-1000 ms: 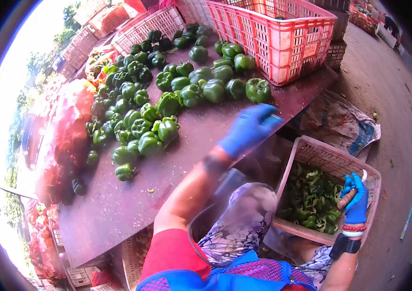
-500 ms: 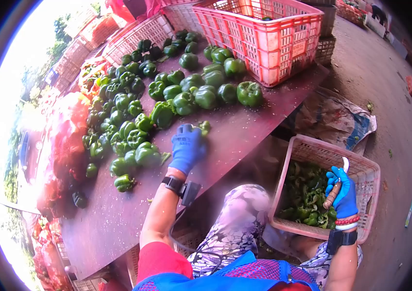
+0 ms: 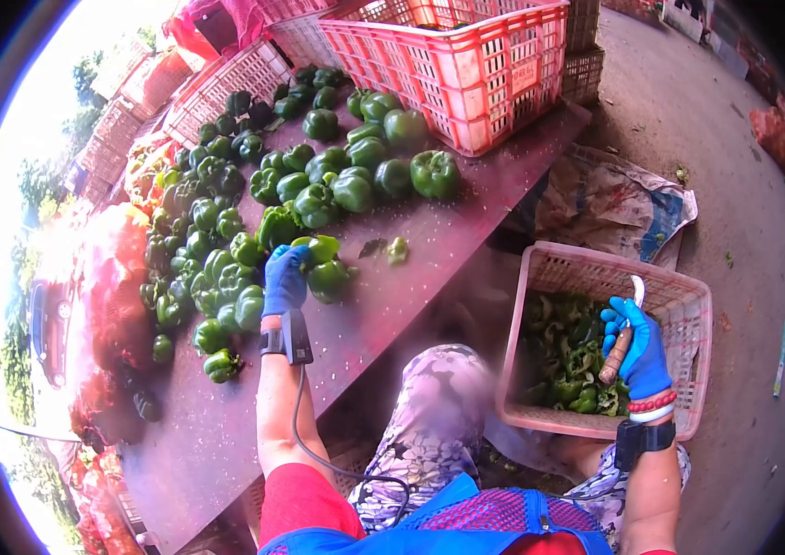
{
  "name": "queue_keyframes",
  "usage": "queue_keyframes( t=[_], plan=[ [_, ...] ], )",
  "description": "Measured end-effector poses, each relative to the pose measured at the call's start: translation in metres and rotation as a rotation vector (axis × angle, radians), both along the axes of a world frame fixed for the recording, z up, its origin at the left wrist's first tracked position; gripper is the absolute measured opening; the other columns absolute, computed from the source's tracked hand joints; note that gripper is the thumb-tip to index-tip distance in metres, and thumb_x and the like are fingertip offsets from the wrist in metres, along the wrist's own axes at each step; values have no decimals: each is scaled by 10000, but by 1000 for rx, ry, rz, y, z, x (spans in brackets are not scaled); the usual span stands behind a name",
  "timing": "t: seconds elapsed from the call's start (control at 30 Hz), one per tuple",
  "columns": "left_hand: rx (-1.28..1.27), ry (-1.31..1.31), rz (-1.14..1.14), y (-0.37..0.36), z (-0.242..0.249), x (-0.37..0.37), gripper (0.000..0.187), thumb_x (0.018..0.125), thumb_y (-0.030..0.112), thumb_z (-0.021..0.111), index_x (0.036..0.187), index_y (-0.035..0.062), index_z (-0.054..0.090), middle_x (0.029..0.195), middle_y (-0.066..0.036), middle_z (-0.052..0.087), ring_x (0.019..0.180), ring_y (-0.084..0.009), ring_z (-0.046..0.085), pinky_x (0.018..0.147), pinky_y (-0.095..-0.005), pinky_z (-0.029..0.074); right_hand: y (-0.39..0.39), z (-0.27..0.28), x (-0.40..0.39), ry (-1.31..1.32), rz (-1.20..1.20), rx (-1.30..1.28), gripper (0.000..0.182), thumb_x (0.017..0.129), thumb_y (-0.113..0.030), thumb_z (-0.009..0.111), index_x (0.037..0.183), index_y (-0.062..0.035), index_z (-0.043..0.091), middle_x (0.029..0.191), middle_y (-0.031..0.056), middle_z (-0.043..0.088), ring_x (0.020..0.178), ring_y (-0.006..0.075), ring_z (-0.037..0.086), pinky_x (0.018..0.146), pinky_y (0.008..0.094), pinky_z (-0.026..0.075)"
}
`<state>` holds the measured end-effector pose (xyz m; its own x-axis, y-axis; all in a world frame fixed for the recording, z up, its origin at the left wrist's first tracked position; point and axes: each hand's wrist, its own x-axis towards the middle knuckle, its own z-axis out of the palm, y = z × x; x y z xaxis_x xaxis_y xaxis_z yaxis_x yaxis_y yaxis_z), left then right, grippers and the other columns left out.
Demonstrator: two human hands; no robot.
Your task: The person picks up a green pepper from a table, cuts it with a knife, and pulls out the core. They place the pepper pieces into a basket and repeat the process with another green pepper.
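My left hand [image 3: 285, 279], in a blue glove, is on the table with its fingers curled round the edge of a light green bell pepper [image 3: 320, 248]. Just below it lies a darker green bell pepper [image 3: 328, 281], close to the fingers. A small pale green pepper piece [image 3: 397, 251] rests to the right. Gloved in blue as well, my right hand [image 3: 640, 356] grips a small curved knife [image 3: 615, 357] by its brown handle, blade pointing up. It hovers over a pink crate [image 3: 699, 365] holding green pepper scraps [image 3: 566, 356].
Many green bell peppers [image 3: 352, 190] spread over the reddish table [image 3: 392, 305]. A red-and-white crate [image 3: 466, 88] stands on its far end. Red mesh sacks [image 3: 113, 314] line the left side. A crumpled sack [image 3: 610, 205] lies beyond the scrap crate.
My left hand has moved left from the small pepper piece to the light green pepper at the pile's edge. The right hand still holds the knife over the crate. The view has shifted slightly.
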<state>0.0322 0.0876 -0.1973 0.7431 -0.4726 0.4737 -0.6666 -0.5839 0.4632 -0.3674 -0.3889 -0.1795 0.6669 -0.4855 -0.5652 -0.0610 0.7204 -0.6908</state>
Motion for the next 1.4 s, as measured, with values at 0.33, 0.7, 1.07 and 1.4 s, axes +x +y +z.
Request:
queue_keyframes(
  t=[0.33, 0.7, 1.07, 1.4],
  plan=[
    [-1371, 1341, -348, -81, 66, -51, 378, 948, 12, 534, 1319, -56, 551, 1324, -198, 617, 1246, -357, 584, 1107, -558, 450, 1, -1, -1, 4, -3, -9, 309, 1000, -293, 618, 1191, -51, 634, 933, 60, 691, 682, 115, 603, 591, 275, 524],
    [-411, 1246, -803, -280, 86, -212, 419, 1024, 195, 503, 1391, -7, 503, 1331, -180, 610, 1194, -332, 622, 997, -503, 547, 51, 48, 16, -343, 13, -771, 434, 881, -130, 778, 1278, -69, 611, 1049, 42, 672, 821, 95, 635, 750, 278, 551],
    [-274, 1508, -768, -320, 44, -235, 239, 963, 202, 673, 1115, 34, 599, 973, -41, 660, 856, -118, 618, 747, -272, 518, 34, 38, -9, -18, 109, -1641, 77, 868, -118, 650, 907, -54, 666, 856, 162, 673, 813, 345, 662, 730, 444, 529],
    [-74, 1291, -687, -347, 115, -277, 176, 993, 181, 595, 851, 78, 584, 765, 39, 493, 675, -92, 451, 624, -250, 407, 42, 15, -21, 63, 73, -1231, 233, 858, -189, 710, 1013, -39, 622, 915, 179, 644, 847, 397, 626, 720, 436, 493]
  ],
)
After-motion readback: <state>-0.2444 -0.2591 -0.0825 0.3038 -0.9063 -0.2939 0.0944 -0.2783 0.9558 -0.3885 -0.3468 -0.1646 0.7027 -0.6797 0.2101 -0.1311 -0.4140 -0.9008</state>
